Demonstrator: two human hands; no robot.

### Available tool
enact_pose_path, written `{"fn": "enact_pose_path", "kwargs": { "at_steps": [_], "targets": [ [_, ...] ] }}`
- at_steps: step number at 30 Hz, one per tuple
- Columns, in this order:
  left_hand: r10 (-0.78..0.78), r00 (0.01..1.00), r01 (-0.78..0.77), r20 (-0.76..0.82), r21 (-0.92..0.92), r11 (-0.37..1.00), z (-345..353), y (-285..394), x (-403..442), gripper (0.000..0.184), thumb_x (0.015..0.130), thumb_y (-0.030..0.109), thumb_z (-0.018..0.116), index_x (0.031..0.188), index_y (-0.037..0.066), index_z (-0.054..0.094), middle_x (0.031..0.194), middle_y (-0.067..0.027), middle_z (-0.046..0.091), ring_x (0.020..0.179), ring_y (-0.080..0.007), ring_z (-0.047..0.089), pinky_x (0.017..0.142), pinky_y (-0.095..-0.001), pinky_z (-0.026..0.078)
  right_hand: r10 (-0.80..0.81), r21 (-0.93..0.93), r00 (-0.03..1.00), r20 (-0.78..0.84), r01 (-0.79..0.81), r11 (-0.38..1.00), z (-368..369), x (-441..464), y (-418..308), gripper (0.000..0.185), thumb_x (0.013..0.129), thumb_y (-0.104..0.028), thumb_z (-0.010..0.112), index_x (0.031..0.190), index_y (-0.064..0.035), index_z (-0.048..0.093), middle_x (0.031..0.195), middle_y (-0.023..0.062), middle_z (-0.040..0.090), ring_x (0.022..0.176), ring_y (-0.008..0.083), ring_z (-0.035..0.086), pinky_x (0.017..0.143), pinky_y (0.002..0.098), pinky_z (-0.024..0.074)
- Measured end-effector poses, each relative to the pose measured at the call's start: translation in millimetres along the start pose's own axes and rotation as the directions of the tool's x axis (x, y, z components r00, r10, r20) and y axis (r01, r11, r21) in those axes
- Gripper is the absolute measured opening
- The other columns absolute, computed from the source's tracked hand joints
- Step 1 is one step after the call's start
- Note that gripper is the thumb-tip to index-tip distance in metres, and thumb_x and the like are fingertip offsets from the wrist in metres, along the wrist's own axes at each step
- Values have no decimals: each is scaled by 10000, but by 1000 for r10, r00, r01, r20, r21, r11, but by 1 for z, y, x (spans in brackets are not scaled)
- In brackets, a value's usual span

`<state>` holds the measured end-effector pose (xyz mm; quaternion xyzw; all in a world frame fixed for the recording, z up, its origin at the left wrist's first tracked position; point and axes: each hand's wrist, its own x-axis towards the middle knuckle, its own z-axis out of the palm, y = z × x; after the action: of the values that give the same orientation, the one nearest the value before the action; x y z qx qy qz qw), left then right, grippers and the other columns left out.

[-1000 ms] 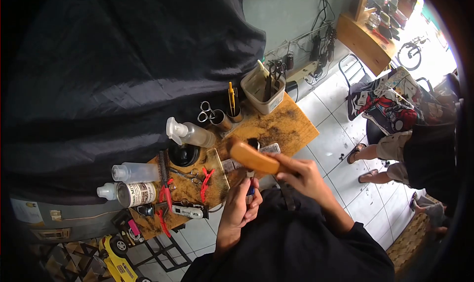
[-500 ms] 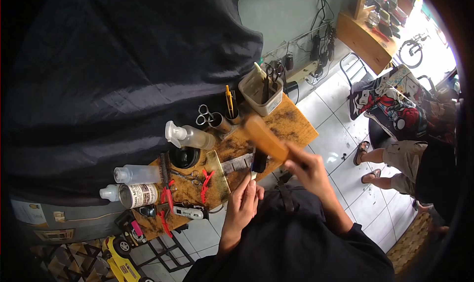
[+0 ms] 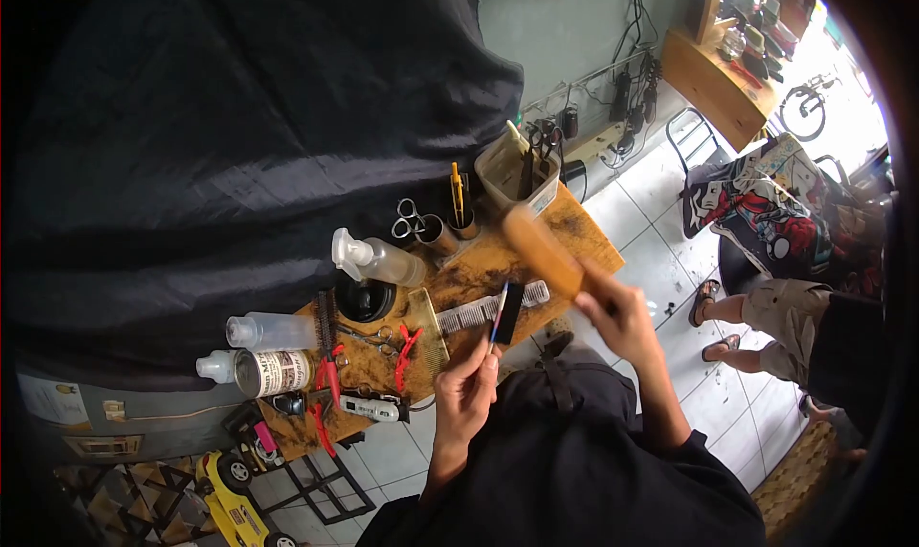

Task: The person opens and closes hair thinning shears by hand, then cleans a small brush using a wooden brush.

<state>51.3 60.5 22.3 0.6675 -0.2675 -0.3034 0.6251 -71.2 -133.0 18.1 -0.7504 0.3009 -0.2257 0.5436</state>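
Note:
My left hand (image 3: 465,392) pinches a slim tool with a black flat part (image 3: 511,313), which looks like a small brush or comb and points up over the table's front edge. My right hand (image 3: 622,319) is closed round a wooden brush (image 3: 542,250), blurred and held above the table's right part. Beneath the black part lies a pale comb (image 3: 469,314). Further left are a yellowish comb (image 3: 428,332), a red clip (image 3: 407,356) and a hair clipper (image 3: 371,407).
On the hair-strewn wooden table (image 3: 584,236) stand a spray bottle (image 3: 392,262), a white bin (image 3: 517,176) of tools, scissors in a cup (image 3: 437,234) and a tin (image 3: 273,373). Another person's legs (image 3: 742,322) are at right, near a draped chair (image 3: 766,207).
My right hand and the wooden brush have moved up and to the right, away from my left hand. The black part of the left-hand tool is now turned flat to view.

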Motion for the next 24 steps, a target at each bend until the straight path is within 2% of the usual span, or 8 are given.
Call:
{"fn": "enact_pose_path", "kwargs": {
  "at_steps": [3, 6, 10, 12, 15, 18, 22, 24],
  "targets": [
    [33, 999, -31, -30, 55, 998, -1, -2, 2, 338, 926, 76, 530, 1262, 42, 549, 904, -24, 573, 601, -34, 456, 514, -174, 389, 93, -174, 994, -59, -102, 979, -15, 5, -6, 472, 870, -239, 641, 1244, 18, 511, 750, 131, 629, 707, 111, 582, 680, 278, 491],
    [113, 989, -89, -93, 235, 968, -9, -17, 7, 311, 913, 70, 547, 1219, 19, 573, 890, -25, 578, 658, -58, 483, 584, -195, 413, -181, 178, 965, 189, 147, 973, -12, -10, 2, 517, 837, -313, 671, 1231, -8, 531, 788, 159, 647, 700, 178, 636, 694, 290, 496],
    [175, 977, -151, -118, 184, 971, -3, -8, 7, 217, 903, 52, 553, 1105, -24, 576, 899, -32, 581, 741, -84, 511, 657, -233, 445, -174, -50, 845, 505, 230, 972, 5, -21, -13, 531, 799, -374, 697, 1187, -33, 573, 750, 178, 636, 648, 321, 632, 614, 339, 492],
    [-98, 995, 99, -24, 43, 994, -13, -6, 1, 249, 898, 41, 545, 1134, -37, 568, 891, -52, 582, 793, -88, 523, 696, -235, 457, -246, -95, 864, 439, 317, 944, 14, -19, -10, 516, 797, -356, 700, 1184, -39, 576, 677, 168, 600, 591, 322, 602, 576, 354, 474],
    [41, 999, -40, -4, 179, 983, -9, -3, -4, 329, 911, 82, 544, 1214, -46, 533, 857, -55, 575, 740, -73, 493, 642, -217, 431, -123, -62, 992, 16, 124, 990, 16, -11, -7, 473, 813, -271, 702, 1185, -16, 560, 638, 171, 565, 556, 276, 588, 566, 323, 466],
    [-25, 1000, 25, -11, 79, 997, -8, -6, -6, 346, 916, 87, 538, 1240, -34, 518, 823, -20, 568, 696, -50, 469, 609, -202, 408, 9, -129, 999, -52, -16, 992, 2, 0, -21, 448, 836, -245, 680, 1183, 7, 550, 667, 186, 578, 564, 243, 599, 574, 319, 467],
    [-22, 990, 31, -139, 58, 998, -8, -11, 0, 310, 924, 93, 530, 1211, -23, 531, 748, 24, 554, 620, -21, 441, 550, -182, 366, -232, 136, 955, 184, 209, 968, 4, -19, -18, 461, 828, -272, 686, 1162, 19, 560, 704, 186, 612, 623, 246, 644, 606, 331, 489],
    [94, 986, -65, -137, 200, 978, -13, -21, -4, 188, 919, 98, 539, 1051, -30, 579, 676, 25, 533, 563, -25, 457, 508, -184, 363, -179, -27, 873, 454, 215, 976, 4, -26, -20, 509, 801, -352, 702, 1143, 7, 585, 763, 186, 641, 704, 297, 667, 655, 333, 509]
  ]
}}
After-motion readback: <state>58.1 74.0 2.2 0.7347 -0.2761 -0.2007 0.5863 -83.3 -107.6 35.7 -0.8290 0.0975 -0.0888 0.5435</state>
